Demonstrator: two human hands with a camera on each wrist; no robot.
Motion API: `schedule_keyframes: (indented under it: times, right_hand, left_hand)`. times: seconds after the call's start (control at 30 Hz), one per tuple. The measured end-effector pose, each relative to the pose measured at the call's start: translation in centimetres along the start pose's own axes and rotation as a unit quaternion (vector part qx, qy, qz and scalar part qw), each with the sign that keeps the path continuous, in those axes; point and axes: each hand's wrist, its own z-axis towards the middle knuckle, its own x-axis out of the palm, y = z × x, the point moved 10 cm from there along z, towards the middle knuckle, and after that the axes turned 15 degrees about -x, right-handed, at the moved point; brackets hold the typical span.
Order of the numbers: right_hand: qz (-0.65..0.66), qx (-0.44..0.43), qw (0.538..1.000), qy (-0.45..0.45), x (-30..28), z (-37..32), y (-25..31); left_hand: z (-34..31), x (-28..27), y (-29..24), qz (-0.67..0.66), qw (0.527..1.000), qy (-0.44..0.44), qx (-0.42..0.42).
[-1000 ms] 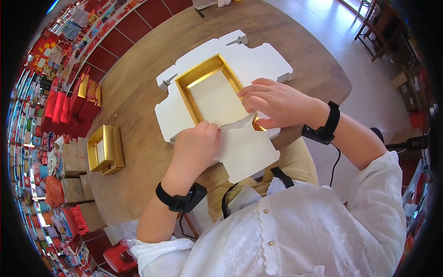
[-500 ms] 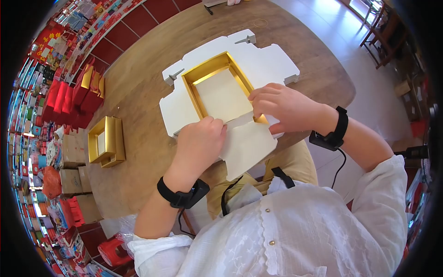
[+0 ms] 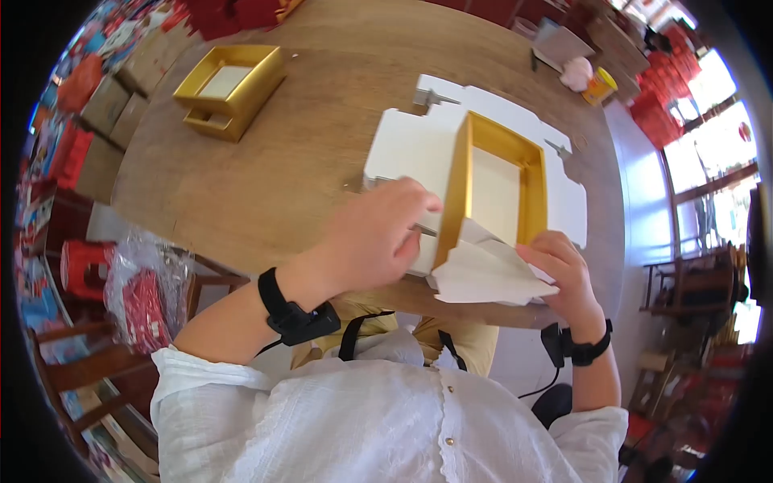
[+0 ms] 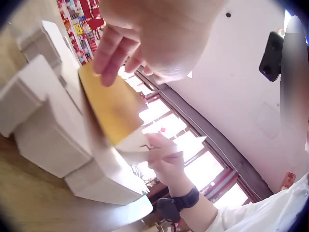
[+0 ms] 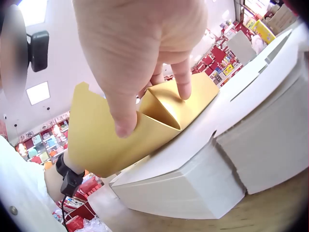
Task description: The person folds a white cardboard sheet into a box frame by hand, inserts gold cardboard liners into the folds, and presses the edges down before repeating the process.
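A partly folded carton (image 3: 499, 189), gold outside and along its walls with a white base, sits on a stack of flat white cardboard blanks (image 3: 411, 145). Its near white flap (image 3: 491, 270) slants upward toward the person. My right hand (image 3: 564, 266) pinches this flap at the carton's near right corner; in the right wrist view the thumb lies on the gold outside, by a folded corner pocket (image 5: 161, 113). Beside the carton's left wall is my left hand (image 3: 374, 233), blurred, fingers loosely bent with nothing gripped. Its fingertips overlap the gold wall (image 4: 113, 104) in the left wrist view.
Two gold box pieces (image 3: 229, 84) stand together at the table's far left. A white stand (image 3: 564, 44), a pink item (image 3: 576, 74) and a yellow tub (image 3: 600, 86) are at the far right. A red stool (image 3: 84, 266) and a wooden chair (image 3: 88, 370) are at left.
The head view has turned toward the right. My left hand has let go of the near left corner and moved to the carton's left side. The near flap has risen, gripped by my right hand.
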Motion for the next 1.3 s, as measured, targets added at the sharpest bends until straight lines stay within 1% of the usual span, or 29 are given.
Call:
schedule_keyframes:
  times: [0.03, 0.07, 0.13, 0.17, 0.2, 0.27, 0.37, 0.4, 0.47, 0.5, 0.57, 0.6, 0.67, 0.7, 0.77, 0.8, 0.87, 0.9, 0.93, 1.0, 1.1, 1.17, 1.2, 1.27, 1.3]
  right_hand:
    - [0.002, -0.002, 1.000, -0.008, -0.1, 0.0, 0.0]
    - [0.003, -0.001, 1.000, -0.018, -0.2, 0.0, 0.0]
    - [0.008, -0.009, 1.000, -0.010, 0.0, -0.1, 0.2]
    - [0.003, -0.005, 1.000, -0.013, 0.0, -0.1, 0.1]
    - [0.004, -0.006, 1.000, -0.008, 0.1, -0.1, 0.1]
    - [0.009, -0.005, 1.000, -0.014, 0.0, -0.3, 0.0]
    - [0.012, -0.016, 1.000, -0.014, 0.2, -0.2, 0.0]
    - [0.012, -0.013, 1.000, -0.013, 0.2, 0.0, 0.1]
    - [-0.002, -0.017, 0.999, 0.029, 0.8, 0.7, 0.6]
    - [-0.002, -0.017, 0.999, 0.029, 0.9, 0.6, 0.5]
    - [0.019, -0.014, 1.000, 0.014, 0.9, 0.5, 0.2]
    - [0.020, -0.013, 1.000, 0.014, 1.0, 0.5, 0.4]
    - [0.010, 0.075, 0.997, 0.012, 1.1, 0.5, -0.4]
    - [0.009, 0.076, 0.997, 0.011, 1.2, 0.8, 0.0]
    - [0.025, 0.188, 0.982, -0.007, 1.4, 0.2, -1.3]
    - [0.024, 0.192, 0.981, -0.011, 1.4, 0.1, -1.6]
    - [-0.017, 0.128, 0.991, -0.019, 1.2, 0.7, -1.1]
    - [0.019, 0.173, 0.984, -0.030, 1.3, -0.1, -1.9]
    - [0.020, 0.177, 0.983, -0.035, 1.2, -0.6, -2.1]
    - [0.070, 0.152, 0.985, -0.035, 1.7, -1.3, -1.6]
    - [0.101, 0.168, 0.979, -0.065, 2.2, -2.2, -2.5]
    - [0.078, 0.181, 0.976, -0.090, 2.1, -2.0, -2.4]
    - [0.057, 0.186, 0.975, -0.107, 1.7, -2.1, -2.4]
    - [0.033, 0.202, 0.974, -0.100, 1.6, -2.6, -2.7]
    - [0.010, 0.207, 0.971, -0.122, 1.2, -2.7, -2.6]
  left_hand:
    - [-1.2, 0.2, -0.7, 0.025, 0.999, -0.018, 0.021]
    - [-1.8, 0.4, -0.5, 0.027, 0.999, -0.030, 0.006]
    - [-2.6, 1.2, -1.1, -0.041, 0.998, -0.016, 0.042]
    - [-2.7, 1.3, -0.9, -0.047, 0.997, -0.036, 0.044]
    - [-2.8, 1.5, -0.6, -0.050, 0.997, -0.039, 0.041]
    - [-2.9, 1.4, -0.8, -0.041, 0.994, -0.070, 0.068]
    - [-2.9, 1.7, -0.9, -0.027, 0.992, -0.079, 0.095]
    - [-2.7, 1.7, -0.8, -0.029, 0.992, -0.077, 0.095]
    - [-1.9, 3.3, -0.5, 0.009, 0.996, 0.023, 0.089]
    - [-1.6, 3.2, -0.7, 0.009, 0.996, 0.023, 0.090]
    - [-0.2, 1.1, -1.4, -0.031, 0.997, -0.034, 0.060]
    - [0.3, 1.1, -1.5, -0.032, 0.997, -0.033, 0.060]
    - [1.5, 2.8, -1.1, 0.029, 0.998, 0.045, 0.043]
    - [1.8, 3.1, -0.8, 0.029, 0.997, 0.046, 0.045]
    - [2.6, 4.2, 0.4, -0.010, 0.997, 0.081, 0.008]
    - [2.7, 4.6, 0.4, -0.010, 0.996, 0.086, 0.011]
    - [3.2, 4.5, 1.1, -0.039, 0.993, 0.099, -0.050]
    - [3.1, 4.3, 0.8, -0.037, 0.993, 0.104, -0.047]
    - [2.8, 4.0, 0.5, -0.024, 0.991, 0.122, -0.056]
    - [2.1, 3.8, 0.3, -0.010, 0.987, 0.149, -0.064]
    - [1.5, 4.3, 0.3, -0.009, 0.980, 0.187, -0.063]
    - [1.8, 4.5, 1.1, -0.019, 0.977, 0.187, -0.101]
    - [1.8, 4.8, 0.8, -0.018, 0.976, 0.194, -0.096]
    - [1.6, 4.8, 1.9, -0.063, 0.964, 0.175, -0.193]
    - [1.3, 5.3, 1.5, -0.063, 0.963, 0.182, -0.189]
